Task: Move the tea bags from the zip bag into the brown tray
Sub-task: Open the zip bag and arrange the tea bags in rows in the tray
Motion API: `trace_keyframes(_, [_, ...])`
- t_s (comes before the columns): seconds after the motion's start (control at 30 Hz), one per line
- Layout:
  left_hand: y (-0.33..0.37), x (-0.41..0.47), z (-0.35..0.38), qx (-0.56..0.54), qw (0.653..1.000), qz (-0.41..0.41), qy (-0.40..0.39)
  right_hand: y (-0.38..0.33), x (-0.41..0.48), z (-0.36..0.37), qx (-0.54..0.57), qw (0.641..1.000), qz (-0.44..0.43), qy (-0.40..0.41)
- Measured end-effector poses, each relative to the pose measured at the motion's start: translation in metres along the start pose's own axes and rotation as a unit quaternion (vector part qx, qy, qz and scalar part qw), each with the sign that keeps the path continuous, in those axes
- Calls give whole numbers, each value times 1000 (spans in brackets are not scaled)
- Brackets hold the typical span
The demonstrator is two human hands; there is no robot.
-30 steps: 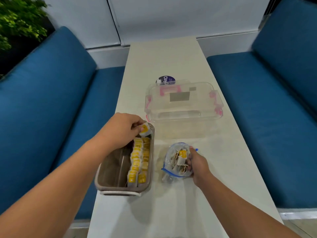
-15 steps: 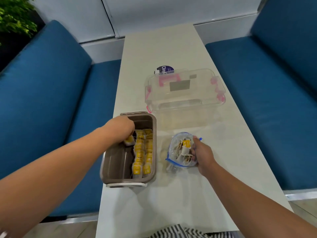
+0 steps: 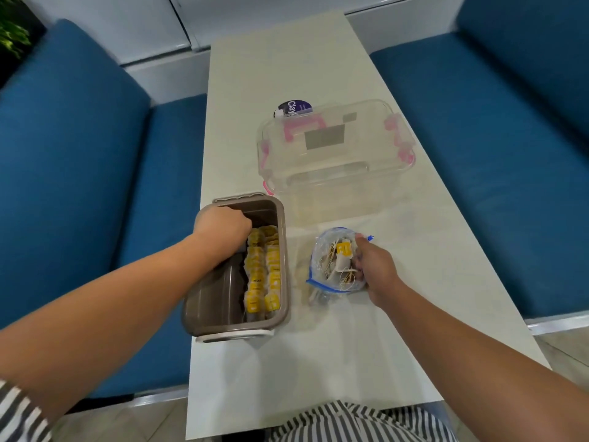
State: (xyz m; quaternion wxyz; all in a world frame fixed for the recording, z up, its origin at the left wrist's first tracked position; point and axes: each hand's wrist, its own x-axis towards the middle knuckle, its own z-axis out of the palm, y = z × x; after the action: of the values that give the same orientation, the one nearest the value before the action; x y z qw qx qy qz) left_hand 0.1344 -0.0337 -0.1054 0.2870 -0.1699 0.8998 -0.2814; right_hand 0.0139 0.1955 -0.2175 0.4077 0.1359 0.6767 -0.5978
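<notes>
As blue benches (image 3: 79, 148) flank the white table (image 3: 287, 68), right fingers (image 3: 358, 266) grip zip bag (image 3: 322, 250); left fingers (image 3: 243, 226): cannot tell.

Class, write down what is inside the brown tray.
Rows of yellow-tagged tea bags line the right side of the brown tray; the left hand reaches in. Anything under its fingers is hidden.

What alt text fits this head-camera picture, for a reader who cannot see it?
A person's left hand reaches into a brown tray holding rows of yellow-tagged tea bags, while the right hand grips a zip bag of more. A clear lidded box sits beyond on the white table.
</notes>
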Motion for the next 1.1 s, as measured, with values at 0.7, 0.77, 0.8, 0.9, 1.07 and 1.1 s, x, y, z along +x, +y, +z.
trace_keyframes(0.7, [76, -59, -82, -582, 798, 1, 154, 6, 1, -19, 37, 996, -10, -81])
trace_keyframes(0.77, [104, -50, -78, -590, 796, 5, 131, 7, 4, -22, 49, 996, -10, -78])
trace_keyframes(0.8, [116, -46, -77, -586, 801, 10, 119, 8, 4, -23, 51, 996, -10, -77])
trace_keyframes(0.9, [142, -41, -70, -554, 826, 48, 89, 9, 6, -25, 57, 996, -9, -74])
trace_keyframes(1.07, [159, -36, -65, -507, 855, 62, 88, 11, 7, -30, 57, 993, -18, -101])
trace_keyframes(1.1, [160, -34, -64, -502, 859, 56, 85, 11, 7, -31, 55, 993, -18, -105])
